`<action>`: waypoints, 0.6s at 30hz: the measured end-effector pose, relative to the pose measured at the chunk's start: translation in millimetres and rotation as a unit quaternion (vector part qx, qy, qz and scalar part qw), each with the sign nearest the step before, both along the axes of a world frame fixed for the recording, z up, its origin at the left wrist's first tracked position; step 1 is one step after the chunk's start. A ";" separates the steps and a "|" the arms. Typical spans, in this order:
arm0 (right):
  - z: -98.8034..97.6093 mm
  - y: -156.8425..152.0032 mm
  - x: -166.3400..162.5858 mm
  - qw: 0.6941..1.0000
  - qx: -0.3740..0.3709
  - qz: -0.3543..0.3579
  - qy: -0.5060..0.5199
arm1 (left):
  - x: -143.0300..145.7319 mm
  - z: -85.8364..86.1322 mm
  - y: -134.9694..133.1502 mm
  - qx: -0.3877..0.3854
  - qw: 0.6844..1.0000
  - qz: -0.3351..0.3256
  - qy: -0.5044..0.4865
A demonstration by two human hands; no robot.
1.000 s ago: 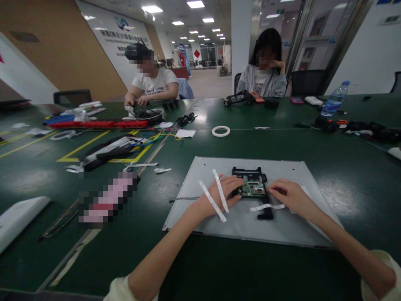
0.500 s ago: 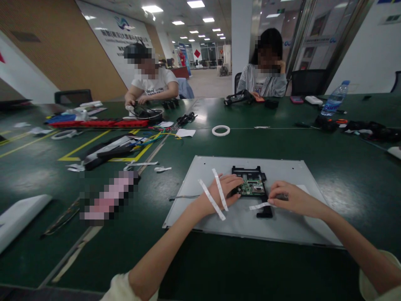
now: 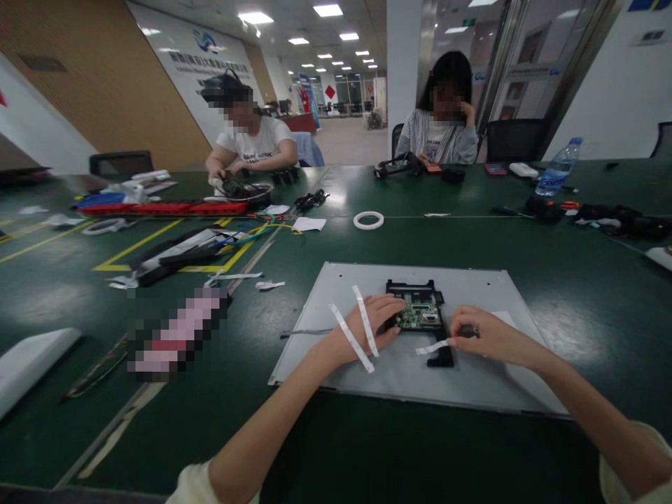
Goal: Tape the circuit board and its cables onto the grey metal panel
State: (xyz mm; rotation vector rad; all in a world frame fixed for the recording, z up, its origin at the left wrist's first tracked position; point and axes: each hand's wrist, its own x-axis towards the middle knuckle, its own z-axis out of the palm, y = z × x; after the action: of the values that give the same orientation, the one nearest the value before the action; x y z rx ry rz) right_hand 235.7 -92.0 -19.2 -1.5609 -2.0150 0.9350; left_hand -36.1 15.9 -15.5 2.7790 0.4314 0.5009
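A flat light-grey panel [image 3: 336, 294] lies on the table before me. On it sits a black plastic frame [image 3: 412, 287] carrying a green circuit board [image 3: 420, 316]. My left hand [image 3: 370, 323] grips the left side of this frame, fingers over its edge and thumb lower down. Two white tape strips [image 3: 351, 337] cross the back of that hand and wrist. Just right of the frame, my right hand [image 3: 486, 336] is closed in a pinch on a short strip of white tape [image 3: 431, 347], whose free end hangs over the frame's lower arm.
A tape roll [image 3: 368, 220] lies beyond the panel. Left are a pixelated pink item [image 3: 178, 329], a black-and-white bundle [image 3: 181, 255] with wires, and a white box [image 3: 31, 367]. A water bottle [image 3: 559, 168] stands far right. Two people sit across the table.
The view has shifted slightly. My left hand stays on the frame. My right hand keeps the tape strip pinched, with hardly any movement.
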 end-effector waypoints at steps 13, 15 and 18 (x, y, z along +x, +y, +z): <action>6.5 0.1 -1.3 0.983 -0.071 -0.022 0.165 | -0.8 2.2 -2.3 -0.017 0.999 0.033 0.026; 11.4 -2.2 -4.4 0.969 -0.093 -0.047 0.223 | -1.8 0.2 -2.9 -0.017 0.998 0.046 0.030; 17.7 -5.1 -10.6 0.952 -0.113 -0.081 0.274 | -2.6 -1.3 -4.6 -0.013 0.998 0.060 0.033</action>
State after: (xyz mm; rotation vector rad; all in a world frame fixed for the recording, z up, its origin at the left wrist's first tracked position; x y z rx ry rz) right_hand 225.1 -97.1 -1.5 -1.3496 -1.4120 1.3867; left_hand -38.7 11.3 -16.7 2.7625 0.6176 0.4270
